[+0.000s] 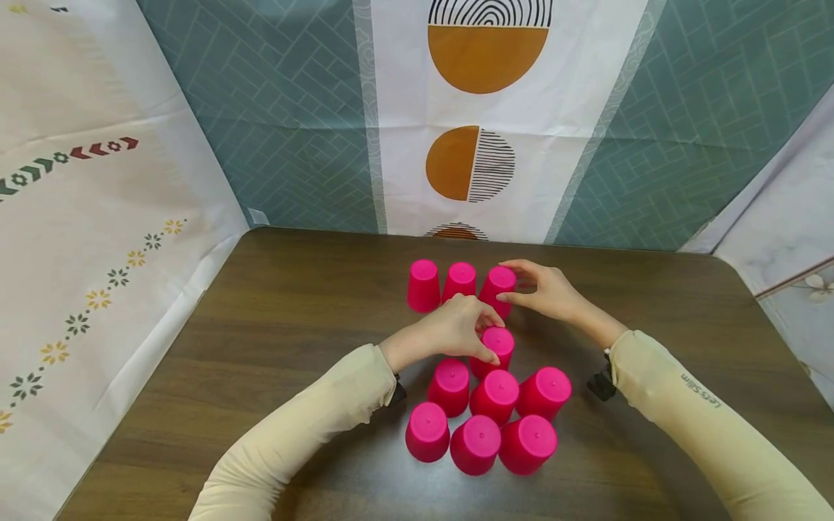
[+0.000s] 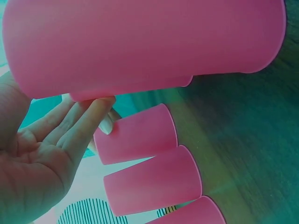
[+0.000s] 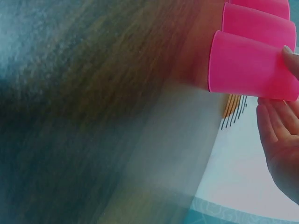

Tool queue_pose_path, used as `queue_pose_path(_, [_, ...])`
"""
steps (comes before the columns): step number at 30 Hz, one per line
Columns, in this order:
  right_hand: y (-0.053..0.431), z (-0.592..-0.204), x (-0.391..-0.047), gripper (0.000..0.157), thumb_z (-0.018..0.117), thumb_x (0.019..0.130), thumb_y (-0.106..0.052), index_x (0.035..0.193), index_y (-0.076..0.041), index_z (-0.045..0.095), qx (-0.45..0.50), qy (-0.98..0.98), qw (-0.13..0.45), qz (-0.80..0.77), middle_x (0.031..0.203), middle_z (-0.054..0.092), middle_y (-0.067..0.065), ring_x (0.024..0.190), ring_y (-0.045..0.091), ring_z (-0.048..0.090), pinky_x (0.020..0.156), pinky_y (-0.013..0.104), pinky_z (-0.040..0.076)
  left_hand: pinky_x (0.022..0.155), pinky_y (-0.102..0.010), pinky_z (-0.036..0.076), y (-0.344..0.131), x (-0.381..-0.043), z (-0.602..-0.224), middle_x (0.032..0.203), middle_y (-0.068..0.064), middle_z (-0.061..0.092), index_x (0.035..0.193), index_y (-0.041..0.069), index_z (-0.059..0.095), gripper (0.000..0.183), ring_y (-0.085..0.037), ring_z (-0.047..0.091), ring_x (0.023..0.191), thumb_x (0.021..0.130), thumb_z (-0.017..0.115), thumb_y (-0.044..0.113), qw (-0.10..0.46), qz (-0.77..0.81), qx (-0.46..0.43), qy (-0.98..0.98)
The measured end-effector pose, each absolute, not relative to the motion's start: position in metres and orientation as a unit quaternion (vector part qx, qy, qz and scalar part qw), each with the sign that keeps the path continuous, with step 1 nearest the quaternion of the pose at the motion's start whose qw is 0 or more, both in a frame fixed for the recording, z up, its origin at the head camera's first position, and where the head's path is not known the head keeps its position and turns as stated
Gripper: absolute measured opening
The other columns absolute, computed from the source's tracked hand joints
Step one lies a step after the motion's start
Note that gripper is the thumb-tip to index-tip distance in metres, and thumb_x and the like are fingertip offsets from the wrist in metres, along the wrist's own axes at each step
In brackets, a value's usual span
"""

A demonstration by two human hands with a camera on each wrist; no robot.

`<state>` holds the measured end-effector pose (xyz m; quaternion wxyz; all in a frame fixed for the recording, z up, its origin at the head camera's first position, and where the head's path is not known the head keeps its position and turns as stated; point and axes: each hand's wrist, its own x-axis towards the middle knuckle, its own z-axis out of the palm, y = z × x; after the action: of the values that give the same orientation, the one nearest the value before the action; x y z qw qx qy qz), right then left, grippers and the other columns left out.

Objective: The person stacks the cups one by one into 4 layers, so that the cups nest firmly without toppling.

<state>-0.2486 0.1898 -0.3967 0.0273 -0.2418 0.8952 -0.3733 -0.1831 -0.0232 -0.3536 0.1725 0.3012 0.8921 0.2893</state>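
Pink cups stand upside down on the wooden table. My right hand [image 1: 547, 291] holds the rightmost cup [image 1: 497, 288] of the back row between thumb and fingers; the right wrist view shows the thumb on that cup [image 3: 252, 65] and fingers at its other side. In the middle, my left hand [image 1: 456, 325] reaches round a single cup [image 1: 498, 341], thumb on the near side and fingers beyond. In the left wrist view, the fingertips of the left hand [image 2: 51, 149] touch a cup partly hidden behind a large nearer cup [image 2: 149, 42].
Two more back-row cups, one at the left [image 1: 423, 288] and one in the middle [image 1: 461, 278], stand beside the right hand's cup. Nearer me, several cups [image 1: 476, 443] stand close together in two rows. Patterned cloth [image 1: 300, 145] hangs behind the wooden table [image 1: 260, 325].
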Motion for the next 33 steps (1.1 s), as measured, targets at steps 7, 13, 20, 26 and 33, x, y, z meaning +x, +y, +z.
queue_pose_path(7, [0.19,-0.398,-0.246,0.066,0.079,0.075,-0.022,0.132,-0.008,0.048,-0.236,0.884,0.035,-0.403,0.121,0.06,0.015,0.108,0.034,0.06,0.086,0.045,0.05,0.069,-0.014,0.05,-0.022,-0.182,-0.356,0.099,-0.001,0.071,0.111,0.01,0.067,0.049,-0.01,0.067,0.087,0.069,0.082,0.029,0.175,0.311,0.304,0.883])
queue_pose_path(13, [0.205,-0.394,-0.241,0.069,0.075,0.079,-0.027,0.138,-0.012,0.042,-0.227,0.895,0.041,-0.381,0.13,0.053,0.013,0.116,0.032,0.052,0.093,0.049,0.045,0.069,-0.014,0.049,-0.02,-0.182,-0.357,0.101,-0.003,0.07,0.116,0.007,0.064,0.05,-0.008,0.065,0.082,0.073,0.079,0.028,0.167,0.299,0.345,0.874])
queue_pose_path(20, [0.233,-0.387,-0.228,0.06,0.07,0.083,-0.034,0.134,-0.014,0.047,-0.195,0.905,0.03,-0.377,0.13,0.055,0.012,0.119,0.029,0.051,0.096,0.05,0.041,0.072,-0.015,0.049,-0.014,-0.198,-0.349,0.101,-0.003,0.069,0.114,0.006,0.063,0.046,-0.009,0.064,0.085,0.075,0.078,0.026,0.145,0.297,0.364,0.871])
queue_pose_path(26, [0.262,-0.385,-0.199,0.054,0.067,0.087,-0.03,0.134,-0.012,0.047,-0.187,0.911,0.015,-0.367,0.129,0.056,0.011,0.116,0.029,0.053,0.094,0.051,0.042,0.071,-0.015,0.048,0.008,-0.214,-0.336,0.098,-0.003,0.068,0.112,0.006,0.063,0.045,-0.01,0.062,0.086,0.075,0.077,0.028,0.126,0.278,0.383,0.872])
queue_pose_path(33, [0.281,-0.386,-0.148,0.048,0.068,0.086,-0.024,0.131,-0.021,0.051,-0.192,0.907,0.017,-0.375,0.125,0.059,0.003,0.108,0.014,0.058,0.089,0.027,0.047,0.069,-0.015,0.047,0.036,-0.238,-0.328,0.098,-0.002,0.067,0.111,0.007,0.061,0.046,-0.008,0.06,0.084,0.075,0.077,0.032,0.112,0.26,0.387,0.877])
